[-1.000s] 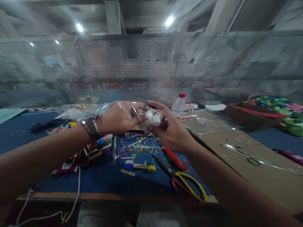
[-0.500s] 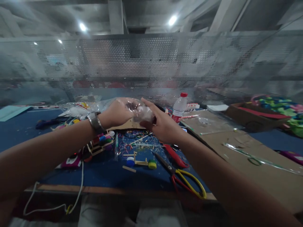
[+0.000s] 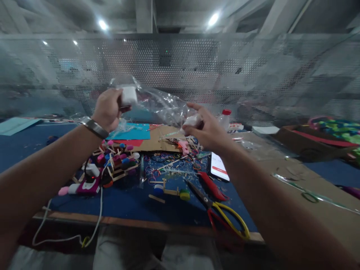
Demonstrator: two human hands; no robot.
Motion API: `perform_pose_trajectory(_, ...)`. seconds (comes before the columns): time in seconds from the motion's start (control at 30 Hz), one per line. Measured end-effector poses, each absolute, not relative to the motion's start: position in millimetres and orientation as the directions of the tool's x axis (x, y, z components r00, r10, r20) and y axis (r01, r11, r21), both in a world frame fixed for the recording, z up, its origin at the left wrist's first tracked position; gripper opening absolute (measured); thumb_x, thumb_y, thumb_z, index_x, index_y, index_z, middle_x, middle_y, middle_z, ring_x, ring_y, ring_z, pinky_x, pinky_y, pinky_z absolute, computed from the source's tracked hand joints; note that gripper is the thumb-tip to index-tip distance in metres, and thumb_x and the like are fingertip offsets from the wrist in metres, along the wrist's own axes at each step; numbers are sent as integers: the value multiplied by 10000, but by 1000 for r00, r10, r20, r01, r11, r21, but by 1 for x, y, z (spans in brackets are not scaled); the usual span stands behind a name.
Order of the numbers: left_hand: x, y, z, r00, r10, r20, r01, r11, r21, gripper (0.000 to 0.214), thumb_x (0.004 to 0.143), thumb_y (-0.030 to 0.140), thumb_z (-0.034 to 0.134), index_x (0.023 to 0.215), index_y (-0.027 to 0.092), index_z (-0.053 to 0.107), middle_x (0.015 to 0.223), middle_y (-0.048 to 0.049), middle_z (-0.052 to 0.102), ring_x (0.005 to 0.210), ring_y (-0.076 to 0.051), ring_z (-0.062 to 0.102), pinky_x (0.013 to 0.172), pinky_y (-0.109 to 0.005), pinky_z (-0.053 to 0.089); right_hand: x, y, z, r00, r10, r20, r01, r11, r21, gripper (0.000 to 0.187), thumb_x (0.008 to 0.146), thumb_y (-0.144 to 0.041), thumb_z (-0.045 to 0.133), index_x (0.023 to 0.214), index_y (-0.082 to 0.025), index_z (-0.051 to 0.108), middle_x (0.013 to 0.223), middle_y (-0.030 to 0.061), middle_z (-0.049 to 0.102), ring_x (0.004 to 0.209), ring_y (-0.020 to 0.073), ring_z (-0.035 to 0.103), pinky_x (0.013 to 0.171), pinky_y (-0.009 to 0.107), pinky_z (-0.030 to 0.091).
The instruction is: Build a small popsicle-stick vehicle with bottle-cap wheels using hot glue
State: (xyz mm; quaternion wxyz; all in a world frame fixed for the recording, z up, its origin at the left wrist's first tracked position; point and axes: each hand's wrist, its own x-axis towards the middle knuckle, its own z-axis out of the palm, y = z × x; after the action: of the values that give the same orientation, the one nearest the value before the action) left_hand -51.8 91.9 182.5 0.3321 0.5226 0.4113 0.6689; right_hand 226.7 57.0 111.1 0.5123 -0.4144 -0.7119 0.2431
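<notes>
Above the far side of the blue tabletop (image 3: 126, 208), I have both hands raised and well apart, with a clear plastic film (image 3: 161, 101) stretched between them. My left hand (image 3: 108, 108) is clamped, thumb against fingers, on a white block (image 3: 129, 96) at one end of the film. My right hand (image 3: 210, 129) pinches a white wad (image 3: 192, 122) at the other end, index finger extended along the plastic. From this distance I cannot tell whether either white piece sits inside the film or only against it.

As far as I can judge, the handling is partway along: the film is drawn out lengthwise, but both white pieces remain in my grip and neither is set down. I cannot make out any cut or tear in the plastic.

Below, one stick-and-cap assembly (image 3: 171, 192) is already joined, with a loose stick (image 3: 156, 198) just beside it. More joined sticks and caps lie in a pile (image 3: 119, 163) near my left forearm. The scissors (image 3: 207, 203) rest on the table, touched by neither hand, beside a red-handled tool (image 3: 213, 186). A lit phone (image 3: 218, 167) lies below my right hand.
</notes>
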Motion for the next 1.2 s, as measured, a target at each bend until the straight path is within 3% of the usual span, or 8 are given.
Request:
perform_pose_trajectory(0.23,-95,28,186,-288,921,264,-176,-322,930,339,997,170,320,900,119,641,808,-52,671,679,-143,643,611,-263,506,244,93,94,105,939,328,-1,330,-944,559,762,-231,801,1266,-294,568,983,25,673,774,174,678,600,289,622)
perform_pose_trajectory(0.43,-108,-46,150,-293,945,148,-205,-213,955,365,1022,267,371,784,151,623,650,-18,606,395,-78,456,374,-188,326,233,114,73,35,998,55,28,54,-998,402,769,-243,824,1127,-235,641,754,-30,636,575,121,580,431,207,470)
perform_pose_trajectory(0.63,-111,-131,63,194,980,35,-26,-30,999,280,826,503,770,942,266,678,847,-8,639,611,-120,563,485,-187,471,208,134,45,-1,997,-82,34,-82,-996,349,991,-361,636,1280,-166,616,1282,102,647,1061,237,678,885,450,597)
perform_pose_trajectory(0.73,-100,-160,37,312,950,-34,8,33,999,236,896,467,715,963,246,666,872,-21,640,724,-118,551,651,-200,484,195,144,40,19,998,-57,-30,-57,-998,358,967,-318,659,1296,-201,583,1212,81,667,1012,215,690,839,407,614)
perform_pose_trajectory(0.87,-89,-172,23,252,968,9,-104,17,994,301,912,522,675,927,225,628,827,-15,631,682,-106,501,606,-186,411,179,149,43,16,1000,-16,-63,-15,-998,418,815,-195,722,1183,-301,553,943,2,663,797,157,691,678,308,628)
perform_pose_trajectory(1.07,-89,-177,5,141,988,71,88,-84,993,394,938,514,633,716,191,593,659,-7,563,621,-128,497,582,-227,399,178,74,67,-51,990,130,70,133,-989,207,740,-192,754,924,-221,664,822,-13,630,611,107,573,518,217,477)
perform_pose_trajectory(1.13,-87,-171,9,158,980,120,172,-147,974,390,946,495,617,695,198,590,635,-8,557,595,-137,507,560,-240,399,176,23,77,-162,965,207,114,227,-967,105,764,-227,756,858,-211,711,767,-10,654,617,114,569,560,237,475)
perform_pose_trajectory(1.2,-82,-157,21,177,965,195,243,-235,941,389,948,504,593,695,209,609,621,-13,565,551,-146,519,500,-249,383,171,-26,84,-505,777,374,182,520,-835,85,877,-292,682,849,-219,713,783,15,692,683,139,607,630,270,491)
